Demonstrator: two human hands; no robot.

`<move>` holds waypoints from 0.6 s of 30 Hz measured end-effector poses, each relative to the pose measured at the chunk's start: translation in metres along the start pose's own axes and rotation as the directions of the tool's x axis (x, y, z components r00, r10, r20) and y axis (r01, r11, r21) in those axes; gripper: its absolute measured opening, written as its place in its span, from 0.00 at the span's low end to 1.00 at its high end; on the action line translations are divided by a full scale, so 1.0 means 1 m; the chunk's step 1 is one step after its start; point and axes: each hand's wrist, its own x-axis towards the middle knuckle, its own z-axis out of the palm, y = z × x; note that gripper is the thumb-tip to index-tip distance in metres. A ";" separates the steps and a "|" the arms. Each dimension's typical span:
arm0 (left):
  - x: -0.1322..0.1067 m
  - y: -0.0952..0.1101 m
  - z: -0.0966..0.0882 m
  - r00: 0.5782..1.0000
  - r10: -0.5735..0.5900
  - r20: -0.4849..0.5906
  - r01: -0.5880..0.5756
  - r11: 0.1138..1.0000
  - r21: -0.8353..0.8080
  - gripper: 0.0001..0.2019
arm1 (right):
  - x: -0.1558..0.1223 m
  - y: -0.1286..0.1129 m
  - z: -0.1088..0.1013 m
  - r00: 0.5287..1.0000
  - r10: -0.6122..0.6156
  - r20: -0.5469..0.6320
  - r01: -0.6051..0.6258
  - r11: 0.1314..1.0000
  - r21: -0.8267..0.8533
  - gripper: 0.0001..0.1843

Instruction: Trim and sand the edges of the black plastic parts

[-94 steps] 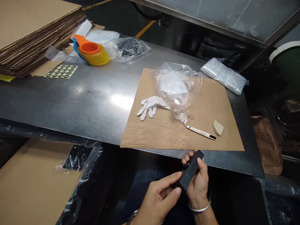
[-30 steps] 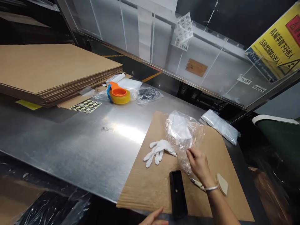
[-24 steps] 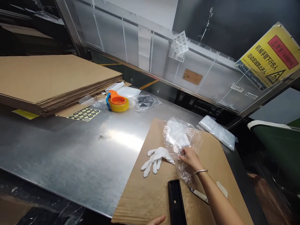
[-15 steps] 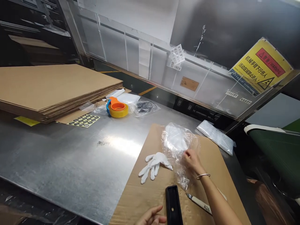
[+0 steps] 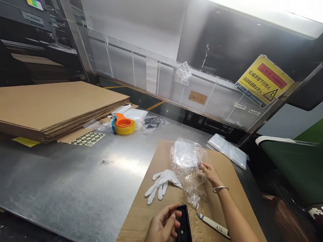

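My right hand (image 5: pixel 208 170) pinches the edge of a crumpled clear plastic bag (image 5: pixel 187 161) lying on a brown cardboard sheet (image 5: pixel 225 171). My left hand (image 5: pixel 160 226) curls round the near end of a flat black part (image 5: pixel 183 224) that rests on the cardboard at the bottom edge of view. A white glove (image 5: pixel 161 180) lies just left of the bag. A small knife with a white handle marked A26 (image 5: pixel 214 226) lies right of the black part, close to my right forearm.
The cardboard lies on a steel table (image 5: pixel 75 181). At the back left are a thick stack of cardboard sheets (image 5: pixel 55 104), a sticker sheet (image 5: pixel 87 138), an orange and yellow tape dispenser (image 5: pixel 122 124) and small bags. A packet of clear bags (image 5: pixel 226 150) lies at the right. A clear guard panel with a yellow warning sign (image 5: pixel 263 80) stands behind.
The black part went from both hands down onto the cardboard. My right hand reached out and took the plastic bag's edge. My left hand came up onto the part. The view tilted upward.
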 end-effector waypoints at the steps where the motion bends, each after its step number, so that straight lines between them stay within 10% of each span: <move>1: 0.006 0.006 0.005 0.999 0.039 0.005 -0.039 0.998 0.039 0.22 | -0.002 -0.002 -0.002 1.000 -0.001 -0.006 0.001 1.000 0.020 0.16; 11: 0.075 0.053 0.054 0.846 0.398 0.355 -0.527 0.725 0.443 0.21 | -0.030 -0.030 -0.024 0.997 -0.062 -0.035 0.070 0.943 0.326 0.14; 15: 0.107 0.064 0.078 0.782 0.392 0.485 -0.607 0.655 0.450 0.30 | -0.045 -0.044 -0.026 0.995 -0.096 -0.033 0.101 0.886 0.452 0.22; 18: 0.127 0.073 0.087 0.768 0.316 0.557 -0.605 0.643 0.470 0.17 | -0.048 -0.047 -0.026 0.995 -0.091 -0.029 0.094 0.867 0.490 0.23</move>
